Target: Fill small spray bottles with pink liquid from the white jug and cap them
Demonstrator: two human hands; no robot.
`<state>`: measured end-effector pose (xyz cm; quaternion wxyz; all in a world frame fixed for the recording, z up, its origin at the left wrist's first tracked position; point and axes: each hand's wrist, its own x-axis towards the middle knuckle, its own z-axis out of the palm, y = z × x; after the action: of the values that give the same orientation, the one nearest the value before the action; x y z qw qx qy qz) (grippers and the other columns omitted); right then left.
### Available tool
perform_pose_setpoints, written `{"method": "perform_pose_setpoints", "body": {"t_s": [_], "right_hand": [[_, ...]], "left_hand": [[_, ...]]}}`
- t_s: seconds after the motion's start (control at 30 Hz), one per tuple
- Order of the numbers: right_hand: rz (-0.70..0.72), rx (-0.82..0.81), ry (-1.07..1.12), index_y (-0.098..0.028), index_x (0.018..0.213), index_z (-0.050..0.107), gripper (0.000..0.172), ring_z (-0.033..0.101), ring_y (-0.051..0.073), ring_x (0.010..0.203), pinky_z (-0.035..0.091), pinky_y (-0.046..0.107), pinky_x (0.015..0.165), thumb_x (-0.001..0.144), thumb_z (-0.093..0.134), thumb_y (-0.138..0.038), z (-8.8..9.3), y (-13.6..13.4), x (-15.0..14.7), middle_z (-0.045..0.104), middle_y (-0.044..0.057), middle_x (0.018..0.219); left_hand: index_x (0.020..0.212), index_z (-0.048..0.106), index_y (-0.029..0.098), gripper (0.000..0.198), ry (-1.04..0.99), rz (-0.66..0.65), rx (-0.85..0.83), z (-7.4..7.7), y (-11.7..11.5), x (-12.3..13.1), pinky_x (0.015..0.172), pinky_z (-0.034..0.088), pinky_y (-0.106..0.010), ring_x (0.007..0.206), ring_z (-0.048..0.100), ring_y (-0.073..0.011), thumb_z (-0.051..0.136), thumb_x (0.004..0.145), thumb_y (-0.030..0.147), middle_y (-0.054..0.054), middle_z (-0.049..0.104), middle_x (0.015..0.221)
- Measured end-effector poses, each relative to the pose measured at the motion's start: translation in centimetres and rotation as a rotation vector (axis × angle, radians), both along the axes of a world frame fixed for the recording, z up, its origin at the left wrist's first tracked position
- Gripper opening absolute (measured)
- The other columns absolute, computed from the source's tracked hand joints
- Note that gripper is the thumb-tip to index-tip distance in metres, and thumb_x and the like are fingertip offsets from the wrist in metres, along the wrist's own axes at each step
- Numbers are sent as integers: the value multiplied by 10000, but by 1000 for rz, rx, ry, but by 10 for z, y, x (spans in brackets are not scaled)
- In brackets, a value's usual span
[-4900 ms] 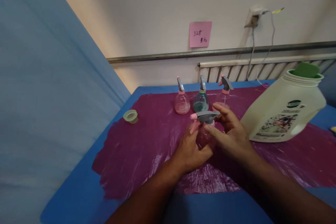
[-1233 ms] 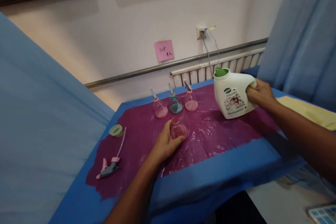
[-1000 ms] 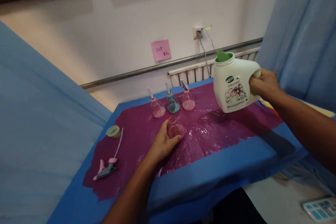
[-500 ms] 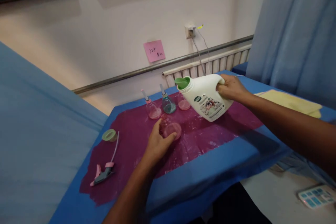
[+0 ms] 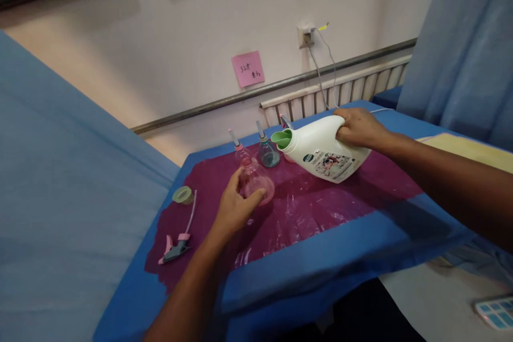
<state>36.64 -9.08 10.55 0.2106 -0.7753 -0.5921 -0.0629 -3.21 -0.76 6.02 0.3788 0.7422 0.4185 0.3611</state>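
My left hand point(image 5: 236, 200) is wrapped round a clear pink bottle point(image 5: 258, 181) with no spray head, held tilted above the purple sheet. In my right hand point(image 5: 356, 127) is the handle of a large white jug point(image 5: 328, 152), tipped so that its green spout point(image 5: 282, 139) points left, up and to the right of the pink bottle's mouth. Spout and mouth are apart, and no stream of liquid shows. Behind stand a pink spray bottle point(image 5: 241, 154) and a teal spray bottle point(image 5: 268, 155); another pink one is mostly hidden by the jug.
A loose pink and grey spray head point(image 5: 176, 250) with its tube lies on the purple sheet point(image 5: 296, 219) at left, near a green cap point(image 5: 183, 195). Yellow cloth point(image 5: 473, 147) lies at right on the blue table cover point(image 5: 320, 251). A radiator point(image 5: 340, 91) runs behind.
The pink bottle in my left hand has been raised and tilted, its mouth now higher. The jug stays tipped in my right hand. The camera view has shifted a little.
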Motion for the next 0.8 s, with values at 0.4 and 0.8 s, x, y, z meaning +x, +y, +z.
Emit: {"method": "perform_pose_setpoints", "body": {"t_s": [0.4, 0.8], "right_hand": [[-65, -43, -114, -177, 1146, 832, 314, 749, 330, 926, 303, 391, 705, 988, 605, -326, -2, 12, -24, 857, 220, 1129], [-54, -49, -175, -185, 1121, 819, 331, 742, 347, 900, 307, 404, 696, 989, 576, -367, -3, 15, -29, 851, 226, 1085]], "left_hand": [[1566, 558, 258, 808, 174, 18, 212, 32, 4, -17, 1239, 550, -633, 1412, 711, -380, 913, 849, 371, -159, 709, 1526], [1641, 522, 248, 805, 400, -40, 459, 56, 18, -25, 1322, 493, -623, 1535, 623, -400, 835, 903, 325, -176, 619, 1665]]}}
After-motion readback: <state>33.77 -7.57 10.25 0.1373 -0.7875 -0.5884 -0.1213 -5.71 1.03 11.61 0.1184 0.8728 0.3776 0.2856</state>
